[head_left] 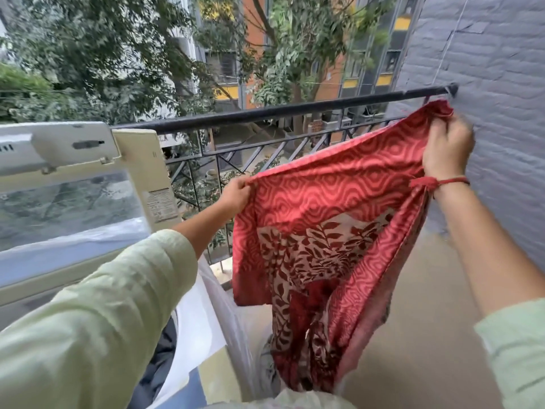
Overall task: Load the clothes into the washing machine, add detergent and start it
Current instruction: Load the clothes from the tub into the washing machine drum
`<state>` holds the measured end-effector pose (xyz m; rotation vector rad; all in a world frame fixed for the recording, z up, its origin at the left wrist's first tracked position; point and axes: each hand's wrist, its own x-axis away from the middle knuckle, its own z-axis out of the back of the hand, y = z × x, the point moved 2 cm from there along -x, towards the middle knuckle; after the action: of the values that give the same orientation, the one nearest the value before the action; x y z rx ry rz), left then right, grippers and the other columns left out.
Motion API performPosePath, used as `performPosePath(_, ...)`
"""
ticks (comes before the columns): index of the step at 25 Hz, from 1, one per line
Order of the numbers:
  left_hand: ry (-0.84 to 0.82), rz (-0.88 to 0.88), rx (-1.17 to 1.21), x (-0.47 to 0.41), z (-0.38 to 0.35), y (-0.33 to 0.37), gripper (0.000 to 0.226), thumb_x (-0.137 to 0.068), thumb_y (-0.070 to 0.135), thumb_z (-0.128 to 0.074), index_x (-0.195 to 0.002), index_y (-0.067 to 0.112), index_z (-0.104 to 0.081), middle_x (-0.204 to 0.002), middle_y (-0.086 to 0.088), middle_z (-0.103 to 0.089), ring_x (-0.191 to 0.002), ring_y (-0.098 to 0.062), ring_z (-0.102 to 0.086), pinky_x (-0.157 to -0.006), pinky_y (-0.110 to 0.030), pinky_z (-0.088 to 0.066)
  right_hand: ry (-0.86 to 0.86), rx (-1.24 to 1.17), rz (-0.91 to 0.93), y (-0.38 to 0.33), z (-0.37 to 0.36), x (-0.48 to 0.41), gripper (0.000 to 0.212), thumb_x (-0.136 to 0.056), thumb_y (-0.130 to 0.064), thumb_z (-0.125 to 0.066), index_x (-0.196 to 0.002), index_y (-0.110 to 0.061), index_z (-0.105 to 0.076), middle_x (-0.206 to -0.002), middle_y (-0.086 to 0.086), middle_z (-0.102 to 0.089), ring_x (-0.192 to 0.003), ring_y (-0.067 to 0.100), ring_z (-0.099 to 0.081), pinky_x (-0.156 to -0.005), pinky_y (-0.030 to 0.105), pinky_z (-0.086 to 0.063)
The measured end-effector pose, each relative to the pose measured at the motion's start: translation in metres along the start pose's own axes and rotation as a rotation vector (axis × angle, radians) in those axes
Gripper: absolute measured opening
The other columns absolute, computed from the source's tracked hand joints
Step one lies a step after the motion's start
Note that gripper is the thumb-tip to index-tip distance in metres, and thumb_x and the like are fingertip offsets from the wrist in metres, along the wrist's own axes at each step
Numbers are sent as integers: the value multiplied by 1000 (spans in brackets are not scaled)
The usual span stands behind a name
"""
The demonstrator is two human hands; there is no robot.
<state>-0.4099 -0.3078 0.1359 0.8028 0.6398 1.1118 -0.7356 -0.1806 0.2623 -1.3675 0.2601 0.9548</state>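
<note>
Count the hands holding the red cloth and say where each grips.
2. The left hand pinches the red cloth at its left edge; the right hand grips its top right corner beside the grey wall.

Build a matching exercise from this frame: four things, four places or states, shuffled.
Things:
1. red wavy-patterned cloth
2. cream washing machine lid with glass window
3. black metal railing
4. grey brick wall

Places or states:
A. raised open, at left
B. runs across behind the cloth
C. gripped by left hand and right hand
D. along the right side

Pairs: 1-C, 2-A, 3-B, 4-D
</note>
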Motion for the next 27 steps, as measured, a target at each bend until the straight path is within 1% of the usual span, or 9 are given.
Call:
performPosePath(5, 176, -59, -15, -7, 24, 19, 27, -96, 10, -34, -104, 16, -59, -95, -6, -66, -91, -25, -66, -80, -39, -57, -7, 17, -39, 18, -6, 5, 33, -84, -21, -36, -80, 5, -57, -79, 26, -57, -77, 18, -42, -74, 43, -32)
performPosePath(8, 289, -139, -100, -12, 33, 22, 30, -93, 6, -37, -107, 14, -62, -100, -8, -68, -92, -23, -64, -84, -37, -53, -91, -25, -160, 12, -9, 16, 31, -77, -37, -32, -72, -16, -54, -87, 17, -57, -82, 20, -48, -71, 35, -30)
performPosePath(10, 349, -166, -76, -13, 36, 31, 27, -93, 8, -39, -102, 14, -64, -95, -5, -68, -88, -21, -64, -78, -34, -53, -304, -64, -174, 5, -12, 25, 29, -75, -38, -32, -84, -22, -55, -95, 3, -55, -91, 18, -50, -75, 29, -34)
performPosePath(12, 368, -169, -50, -13, 35, 48, 20, -93, 13, -43, -90, 11, -64, -86, -5, -68, -82, -24, -65, -72, -36, -54, -578, -123, -102, 2, -15, 36, 44, -78, -50, -41, -110, -23, -55, -114, 0, -54, -101, 13, -54, -90, 32, -41)
performPosePath(14, 331, -266, -134, -8, 29, 77, 18, -91, 15, -48, -82, 8, -61, -80, -7, -67, -77, -24, -64, -71, -39, -55, -715, -60, -14, -6, -20, 51, 69, -69, -68, -60, -125, -31, -46, -122, 2, -47, -95, 2, -55, -87, 28, -45)
performPosePath(17, 217, -533, -312, 11, 7, 128, 13, -84, 15, -54, -72, 11, -52, -69, -1, -59, -72, -25, -60, -63, -35, -48, -707, 123, 166, -19, -45, 75, 77, -57, -64, -72, -125, -34, -51, -109, -1, -45, -80, 7, -60, -73, 26, -50)
performPosePath(20, 192, -639, -449, 17, -1, 143, 17, -79, 25, -65, -76, 15, -51, -72, 1, -59, -69, -23, -55, -60, -34, -43, -636, 59, 181, -18, -64, 82, 25, -72, -37, -76, -88, -17, -72, -79, -1, -55, -71, 18, -58, -64, 31, -46)
performPosePath(22, 145, -573, -456, 9, 7, 124, 26, -75, 35, -72, -83, 14, -59, -75, 1, -63, -69, -20, -56, -61, -31, -46, -511, -30, 80, -15, -65, 79, 8, -79, -21, -70, -78, -14, -71, -78, 2, -58, -75, 18, -59, -66, 30, -47)
performPosePath(27, -336, -89, -294, 9, -47, 12, 17, -75, 22, -65, -90, 12, -66, -91, -8, -71, -80, -24, -68, -74, -41, -58, -267, -243, 25, -34, -52, 76, 17, -79, -25, -62, -66, -14, -62, -83, -7, -49, -78, -6, -49, -73, 8, -37)
